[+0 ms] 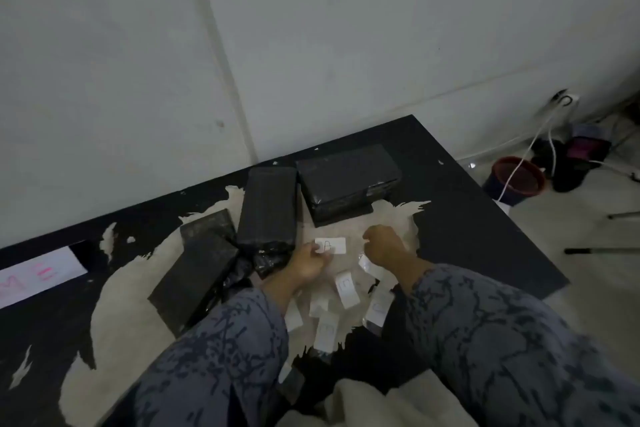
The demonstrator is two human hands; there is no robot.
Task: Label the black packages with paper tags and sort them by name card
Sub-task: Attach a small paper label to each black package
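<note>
The left hand [306,262] pinches the left end of tag A [330,245] with curled fingers; the tag lies flat on the table [467,218], just past the fingertips, at 1 o'clock from the hand; the right hand [382,246] sits at 3 o'clock from the tag, a little apart from it; its fingers are curled under, and I cannot tell if they hold anything; a small clear bit [365,262] shows just under this hand, too blurry to name.

More tags lie at 6 o'clock from tag A, between the two sleeves; tag C [346,288] is nearest, then tag E [327,331] lower down, and tag D [377,310] by the right sleeve [502,340]; some other tags there are half hidden by the left sleeve [225,340], and their letters cannot be read.

Four black packages sit at 10 to 12 o'clock from the hands; the big one [348,180] is at 12 o'clock; the tall one [268,208] is at 11 o'clock, close to the left fingers; the low one [194,281] is at 9 o'clock; the small one [207,227] is partly hidden behind it.

A name card [38,276] lies far off at 9 o'clock; it is cut off by the edge, with pink letters M and E showing; the room is dim.
</note>
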